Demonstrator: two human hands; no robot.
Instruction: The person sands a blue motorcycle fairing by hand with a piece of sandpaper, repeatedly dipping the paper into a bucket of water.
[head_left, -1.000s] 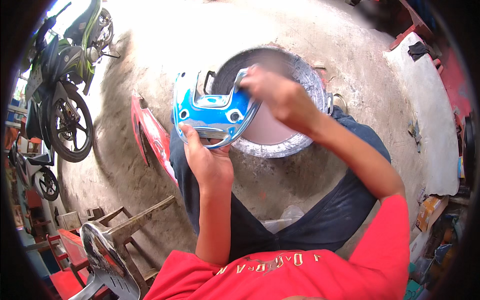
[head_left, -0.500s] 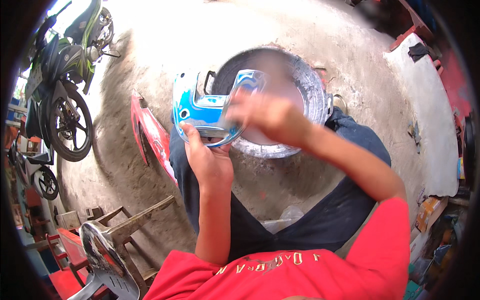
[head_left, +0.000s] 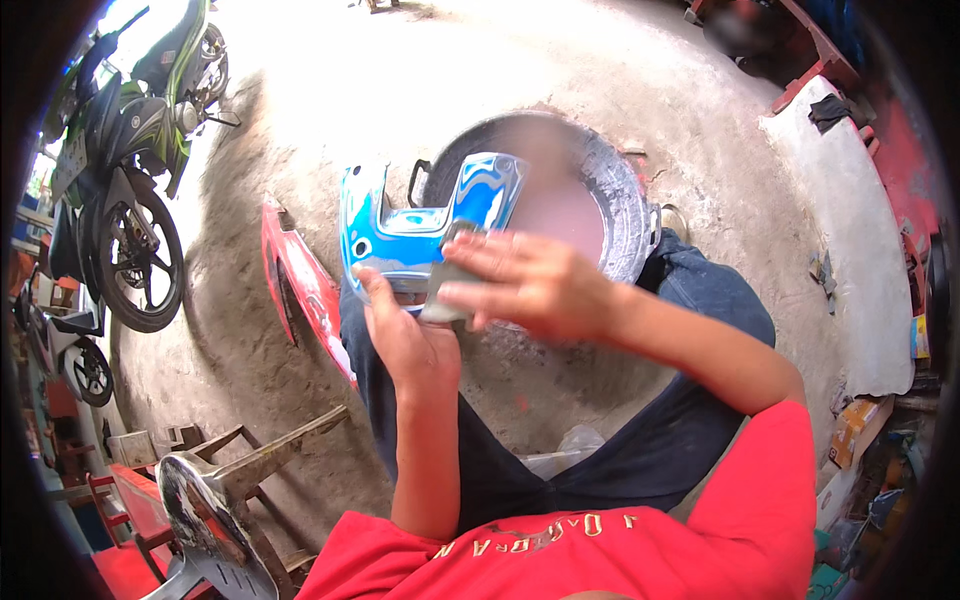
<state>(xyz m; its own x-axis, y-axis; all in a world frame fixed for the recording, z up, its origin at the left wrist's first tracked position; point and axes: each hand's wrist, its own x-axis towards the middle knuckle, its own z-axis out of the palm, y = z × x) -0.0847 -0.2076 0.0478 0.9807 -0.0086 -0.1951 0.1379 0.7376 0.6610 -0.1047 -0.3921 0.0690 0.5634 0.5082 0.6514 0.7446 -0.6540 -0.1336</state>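
My left hand (head_left: 405,335) grips the lower edge of a blue U-shaped motorcycle panel (head_left: 400,240), thumb on its face and fingers underneath. The panel shows whitish and grey worn patches and a round hole at its left. A grey sheet of sandpaper (head_left: 443,292) lies under the fingers of my right hand (head_left: 540,285), pressed against the panel's lower right part. That hand is slightly blurred. Just beyond the panel stands a wide, dark metal basin (head_left: 625,185) of cloudy pinkish water.
On the floor to the left lies a red body panel (head_left: 305,275). Motorcycles (head_left: 140,250) stand farther left. A worn wooden stool or chair frame (head_left: 285,445) sits near my left side, and a cardboard box (head_left: 858,430) at the right.
My right hand has moved down and toward me along the panel, so the sandpaper now shows. The panel's upper right arm is less covered. The left hand keeps its hold.
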